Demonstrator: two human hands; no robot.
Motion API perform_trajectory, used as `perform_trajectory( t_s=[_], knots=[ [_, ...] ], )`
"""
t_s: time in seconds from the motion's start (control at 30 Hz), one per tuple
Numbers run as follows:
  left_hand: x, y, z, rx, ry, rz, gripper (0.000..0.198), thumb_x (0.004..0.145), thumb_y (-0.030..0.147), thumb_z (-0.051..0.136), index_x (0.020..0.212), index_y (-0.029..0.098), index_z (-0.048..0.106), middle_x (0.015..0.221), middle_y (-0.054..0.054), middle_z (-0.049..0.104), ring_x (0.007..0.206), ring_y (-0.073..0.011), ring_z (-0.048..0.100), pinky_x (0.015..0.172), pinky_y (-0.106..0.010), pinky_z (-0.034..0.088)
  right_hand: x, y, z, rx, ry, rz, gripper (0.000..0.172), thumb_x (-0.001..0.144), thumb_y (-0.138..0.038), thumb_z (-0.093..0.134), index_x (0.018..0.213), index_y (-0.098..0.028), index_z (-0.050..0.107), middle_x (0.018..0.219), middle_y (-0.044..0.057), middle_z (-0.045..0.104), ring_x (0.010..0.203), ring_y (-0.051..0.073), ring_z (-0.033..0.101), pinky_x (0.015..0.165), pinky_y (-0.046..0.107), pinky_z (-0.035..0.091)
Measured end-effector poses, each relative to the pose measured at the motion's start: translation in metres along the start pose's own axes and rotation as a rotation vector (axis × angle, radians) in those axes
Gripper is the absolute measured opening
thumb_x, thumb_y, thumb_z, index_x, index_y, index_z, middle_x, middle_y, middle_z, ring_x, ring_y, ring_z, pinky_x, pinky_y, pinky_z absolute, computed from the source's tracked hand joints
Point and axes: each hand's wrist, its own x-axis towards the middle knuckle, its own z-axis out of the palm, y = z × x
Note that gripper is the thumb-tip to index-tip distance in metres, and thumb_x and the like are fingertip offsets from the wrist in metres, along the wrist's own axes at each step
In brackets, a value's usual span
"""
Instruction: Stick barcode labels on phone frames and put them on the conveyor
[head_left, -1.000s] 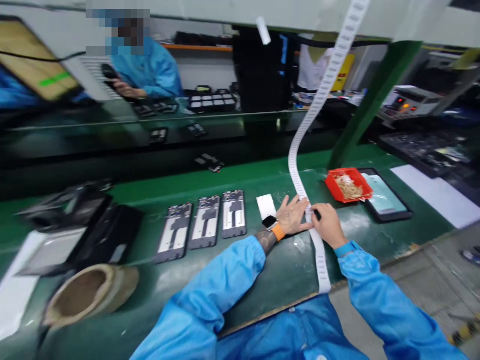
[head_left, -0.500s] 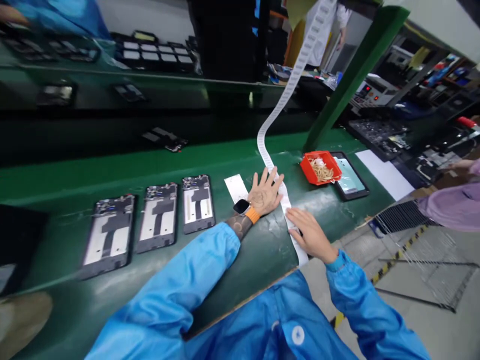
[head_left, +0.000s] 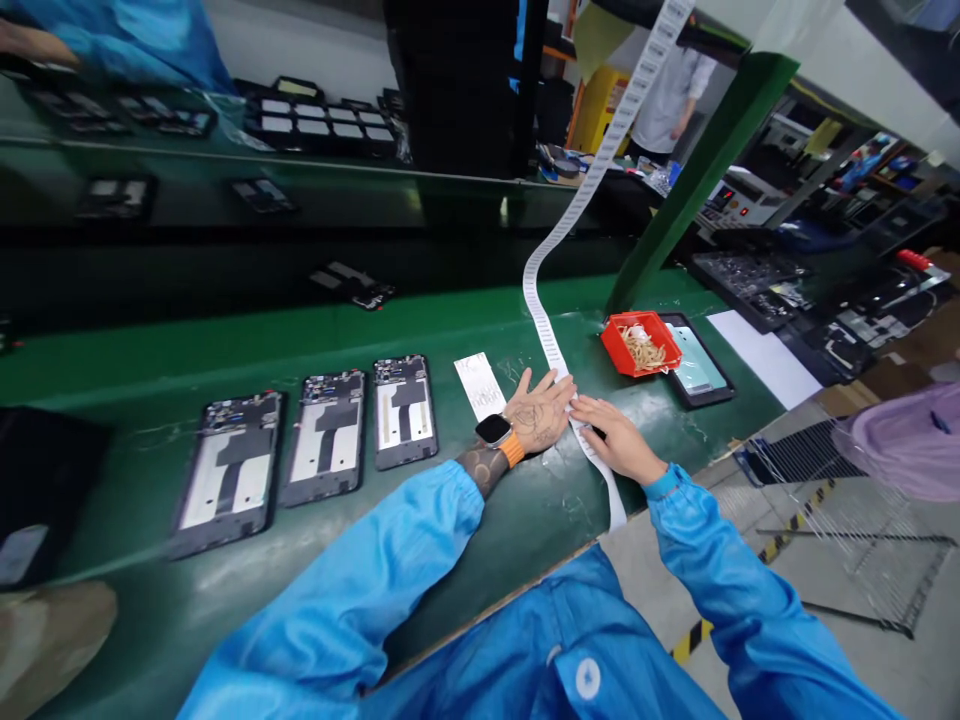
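A long white perforated strip [head_left: 541, 318] hangs from overhead, lands on the green table [head_left: 450, 330] and runs off its front edge. My left hand [head_left: 541, 413] lies flat on the strip with fingers spread; a smartwatch with an orange band [head_left: 498, 434] sits on that wrist. My right hand [head_left: 616, 441] presses on the strip just right of the left hand, fingers touching it. A small dark object [head_left: 598, 433] shows under its thumb. Beside the left hand lies a white card [head_left: 478, 384].
Three open phone frames [head_left: 328, 435] lie in a row left of my hands. A red tray of tan bits [head_left: 641, 343] and a dark-framed screen [head_left: 699, 364] sit to the right. A dark conveyor with parts runs behind. Other people stand at the back and right.
The view swung down and left early on. My left hand stayed flat on the strip; my right hand slid back up the strip until it touched the left hand's fingers.
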Motion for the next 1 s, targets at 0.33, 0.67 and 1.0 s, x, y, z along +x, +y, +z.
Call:
perform_trajectory(
  t_s=[0.33, 0.67, 1.0],
  knots=[
    [0.002, 0.000, 0.007, 0.028, 0.039, -0.027, 0.054, 0.093, 0.031, 0.035, 0.146, 0.021, 0.045, 0.156, -0.005, 0.039, 0.146, -0.0301, 0.029, 0.116, -0.066, 0.013, -0.002, -0.004, 0.004, -0.033, 0.161, -0.030, 0.027, 0.095, -0.023, 0.051, 0.114, -0.023, 0.069, 0.121, 0.010, 0.069, 0.113, 0.026, 0.058, 0.099, 0.049, 0.049],
    [0.003, -0.002, 0.005, 0.013, 0.046, -0.001, 0.054, 0.093, 0.030, 0.037, 0.145, 0.021, 0.046, 0.155, -0.007, 0.041, 0.146, -0.0325, 0.028, 0.115, -0.069, 0.011, -0.006, -0.016, -0.003, -0.079, 0.150, 0.112, 0.032, 0.094, -0.024, 0.049, 0.122, -0.023, 0.065, 0.111, 0.010, 0.066, 0.103, 0.028, 0.056, 0.093, 0.047, 0.048],
    [0.005, 0.000, 0.009, 0.025, 0.000, -0.022, 0.056, 0.094, 0.035, 0.035, 0.147, 0.020, 0.043, 0.158, -0.005, 0.035, 0.147, -0.0318, 0.025, 0.113, -0.072, 0.012, -0.007, -0.002, 0.007, -0.180, 0.209, -0.043, 0.022, 0.096, -0.024, 0.050, 0.106, -0.019, 0.068, 0.096, 0.011, 0.066, 0.091, 0.027, 0.057, 0.082, 0.043, 0.049]
  ],
)
